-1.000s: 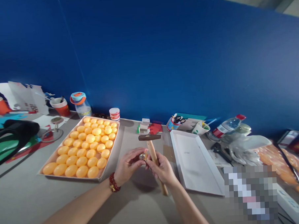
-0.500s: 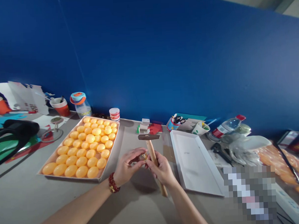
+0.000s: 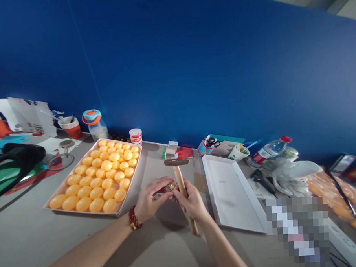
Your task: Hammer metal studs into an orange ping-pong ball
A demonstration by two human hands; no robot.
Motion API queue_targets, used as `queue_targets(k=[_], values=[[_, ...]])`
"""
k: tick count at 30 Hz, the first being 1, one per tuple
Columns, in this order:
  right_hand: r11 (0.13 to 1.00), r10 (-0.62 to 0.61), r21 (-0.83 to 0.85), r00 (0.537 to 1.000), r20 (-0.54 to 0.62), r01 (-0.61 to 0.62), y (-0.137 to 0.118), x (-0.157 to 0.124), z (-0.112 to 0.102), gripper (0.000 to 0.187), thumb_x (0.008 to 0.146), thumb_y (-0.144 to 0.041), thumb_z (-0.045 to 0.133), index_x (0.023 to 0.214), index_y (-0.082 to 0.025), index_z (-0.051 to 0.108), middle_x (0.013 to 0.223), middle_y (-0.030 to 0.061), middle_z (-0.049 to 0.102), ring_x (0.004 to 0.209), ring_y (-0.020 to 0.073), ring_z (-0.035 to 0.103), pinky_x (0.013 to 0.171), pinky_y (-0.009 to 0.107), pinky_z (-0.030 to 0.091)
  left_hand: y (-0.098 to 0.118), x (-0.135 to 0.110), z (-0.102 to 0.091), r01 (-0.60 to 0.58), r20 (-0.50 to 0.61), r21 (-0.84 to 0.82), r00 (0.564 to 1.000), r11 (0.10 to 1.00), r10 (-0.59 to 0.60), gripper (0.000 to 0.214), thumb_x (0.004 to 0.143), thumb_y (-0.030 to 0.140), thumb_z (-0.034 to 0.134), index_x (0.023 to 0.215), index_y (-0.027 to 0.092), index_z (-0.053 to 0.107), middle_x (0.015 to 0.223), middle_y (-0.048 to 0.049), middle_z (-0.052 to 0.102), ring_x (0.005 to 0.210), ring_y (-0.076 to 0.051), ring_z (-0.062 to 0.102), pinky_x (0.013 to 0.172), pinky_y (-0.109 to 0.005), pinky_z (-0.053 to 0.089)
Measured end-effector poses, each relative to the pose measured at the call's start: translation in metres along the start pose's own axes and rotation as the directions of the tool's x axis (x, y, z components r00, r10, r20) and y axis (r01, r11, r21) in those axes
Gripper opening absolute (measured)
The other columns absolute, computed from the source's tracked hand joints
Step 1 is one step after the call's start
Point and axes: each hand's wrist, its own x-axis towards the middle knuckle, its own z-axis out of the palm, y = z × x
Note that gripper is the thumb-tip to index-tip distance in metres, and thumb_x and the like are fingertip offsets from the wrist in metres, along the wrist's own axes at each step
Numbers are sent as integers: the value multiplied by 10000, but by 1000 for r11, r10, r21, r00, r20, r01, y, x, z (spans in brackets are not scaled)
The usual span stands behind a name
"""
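Observation:
My left hand [image 3: 155, 195], with a dark red bead bracelet [image 3: 135, 218] at its wrist, pinches a small shiny gold-brown thing [image 3: 169, 187] between thumb and fingers. Its kind is too small to make out. Closed around the wooden handle of a hammer [image 3: 179, 176] is my right hand [image 3: 192, 199]. The hammer is tilted, its dark metal head pointing away from me and its handle end below the hand. My right thumb and fingertips come up to the small thing, close to my left fingers.
On the left lies a tray of orange balls [image 3: 97, 205]. To the right is a shallow white box lid [image 3: 227, 190]. A pen cup [image 3: 205, 147], a plastic bottle [image 3: 269, 152], a white tub [image 3: 136, 136] and a lidded jar [image 3: 95, 125] stand along the blue wall [image 3: 175, 70].
Both hands keep almost the same place and grip. The small thing has turned slightly between the fingers, and the view has shifted a little.

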Motion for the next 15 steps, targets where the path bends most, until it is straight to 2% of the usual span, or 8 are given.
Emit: queue_targets(k=[6, 11, 13, 15], values=[[998, 48, 44, 999, -26, -47, 0, 1, 0, 220, 807, -378, 615, 819, -205, 479, 614, -20, 655, 335, 47, 402, 327, 159, 316, 1, 1, 0, 55, 12, -28, 998, 998, -55, 365, 838, 286, 645, 1197, 219, 637, 1217, -107, 653, 1099, -253, 617, 908, -347, 534], [991, 56, 119, 998, -16, -53, -2, 0, 0, 291, 787, -414, 652, 825, -204, 454, 585, -26, 649, 326, 34, 381, 326, 143, 295, 0, 2, 1, 18, 13, -56, 1000, 998, -17, 369, 825, 304, 662, 1182, 213, 640, 1198, -110, 659, 1120, -253, 593, 965, -381, 491], [990, 53, 128, 999, -10, -51, -4, -1, 0, 300, 791, -427, 652, 829, -204, 455, 577, -31, 638, 334, 35, 381, 331, 141, 296, 0, 2, 2, 36, 12, -96, 999, 995, -35, 367, 811, 302, 679, 1164, 208, 648, 1178, -113, 661, 1108, -254, 594, 959, -384, 492], [991, 43, 124, 999, 3, -43, -5, -2, 0, 296, 799, -434, 646, 834, -203, 464, 582, -31, 634, 342, 37, 384, 335, 143, 299, -1, 2, 4, 81, 8, -183, 997, 980, -81, 358, 803, 303, 686, 1144, 199, 653, 1158, -119, 654, 1045, -249, 616, 887, -370, 531]])
